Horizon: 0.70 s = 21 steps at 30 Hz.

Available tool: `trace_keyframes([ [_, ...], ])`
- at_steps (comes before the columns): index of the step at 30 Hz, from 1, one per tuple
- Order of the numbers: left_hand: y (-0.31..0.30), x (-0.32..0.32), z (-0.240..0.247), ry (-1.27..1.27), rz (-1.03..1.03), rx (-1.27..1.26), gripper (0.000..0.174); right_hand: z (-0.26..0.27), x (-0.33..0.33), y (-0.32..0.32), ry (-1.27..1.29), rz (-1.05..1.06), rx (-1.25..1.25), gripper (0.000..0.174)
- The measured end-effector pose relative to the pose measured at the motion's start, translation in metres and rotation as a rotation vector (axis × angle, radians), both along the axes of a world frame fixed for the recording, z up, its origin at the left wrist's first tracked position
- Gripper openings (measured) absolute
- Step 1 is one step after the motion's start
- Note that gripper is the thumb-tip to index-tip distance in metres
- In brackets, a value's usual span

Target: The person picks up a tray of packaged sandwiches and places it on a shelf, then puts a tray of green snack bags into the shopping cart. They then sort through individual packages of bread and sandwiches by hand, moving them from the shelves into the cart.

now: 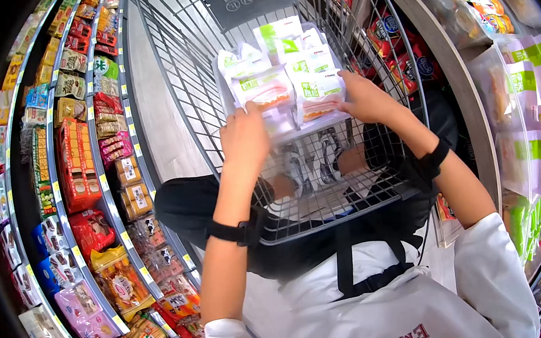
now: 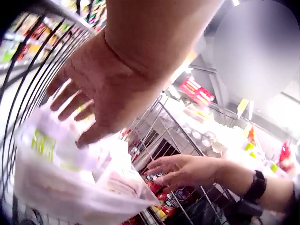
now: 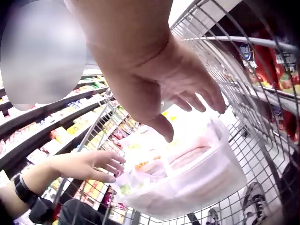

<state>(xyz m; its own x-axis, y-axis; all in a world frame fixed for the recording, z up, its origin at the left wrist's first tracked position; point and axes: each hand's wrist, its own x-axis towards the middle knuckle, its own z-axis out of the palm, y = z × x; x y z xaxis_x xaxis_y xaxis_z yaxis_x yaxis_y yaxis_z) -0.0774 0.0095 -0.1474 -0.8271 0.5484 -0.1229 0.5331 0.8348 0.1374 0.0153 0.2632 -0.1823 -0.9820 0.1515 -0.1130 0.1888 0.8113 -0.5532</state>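
A translucent plastic bin [image 3: 206,176] sits inside the wire shopping cart [image 1: 418,70]. It holds several white and green packets of what look like sandwiches [image 1: 263,90]. My left hand [image 1: 245,137] is at the bin's near left corner, its fingers reaching over the packets with a gentle bend. On the other side, my right hand [image 1: 368,97] has its fingertips right beside the front right packet [image 1: 317,96]. In the wrist views the fingers of both hands are spread and relaxed, with the thumbs apart from them.
Shelves of packaged snacks [image 1: 81,161] run along the left. To the right, a shelf edge [image 1: 485,135] stands close to the cart, with more white and green packets [image 1: 523,86] in clear bins. Red packages [image 1: 407,68] lie behind the cart's right side. A grey flap [image 1: 251,1] is at the cart's far end.
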Motion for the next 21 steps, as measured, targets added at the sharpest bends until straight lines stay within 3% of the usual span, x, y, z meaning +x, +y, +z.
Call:
trace_keyframes([
  [3,-0.004,-0.013,-0.023,-0.052,-0.010,-0.080,0.020,-0.036,-0.020,0.005,0.040,-0.037,0.009,0.061],
  [4,-0.004,-0.011,-0.017,-0.069,-0.018,-0.080,0.015,-0.038,-0.024,0.003,0.037,-0.105,0.082,0.054],
  [5,-0.001,-0.015,-0.014,-0.067,-0.019,-0.079,0.015,-0.041,-0.029,0.003,0.037,-0.173,0.157,0.047],
  [8,-0.006,-0.010,-0.010,-0.091,0.019,-0.113,0.016,-0.038,-0.030,0.001,-0.109,-0.158,0.287,0.051],
  [10,-0.008,-0.006,0.005,-0.103,-0.046,0.123,0.017,-0.037,-0.028,-0.001,-0.107,-0.221,0.223,0.054],
  [11,-0.007,-0.008,0.017,-0.103,-0.052,0.115,0.017,-0.037,-0.026,-0.002,-0.102,-0.236,0.215,0.052],
  [13,-0.010,-0.008,0.033,-0.440,-0.055,0.354,0.018,-0.030,-0.021,-0.004,-0.091,-0.230,0.250,0.048],
  [15,-0.018,-0.012,0.028,-0.592,-0.075,0.688,0.021,-0.032,-0.017,0.003,-0.083,-0.211,0.292,0.044],
  [16,-0.019,-0.013,0.018,-0.689,-0.062,0.894,0.020,-0.039,-0.022,0.019,0.082,-0.122,0.150,0.032],
  [17,-0.018,-0.008,0.024,-0.691,-0.051,0.894,0.020,-0.026,-0.027,0.016,0.244,-0.031,0.004,0.025],
  [18,-0.016,-0.004,0.032,-0.868,0.038,1.004,0.019,-0.011,-0.029,0.017,0.014,-0.144,-0.014,0.033],
  [19,-0.014,0.000,0.037,-1.049,0.131,1.109,0.018,-0.001,-0.031,0.020,-0.044,-0.147,-0.054,0.031],
  [21,-0.017,0.004,0.032,-1.150,0.145,1.137,0.017,-0.021,-0.026,0.022,0.147,-0.126,-0.333,0.035],
])
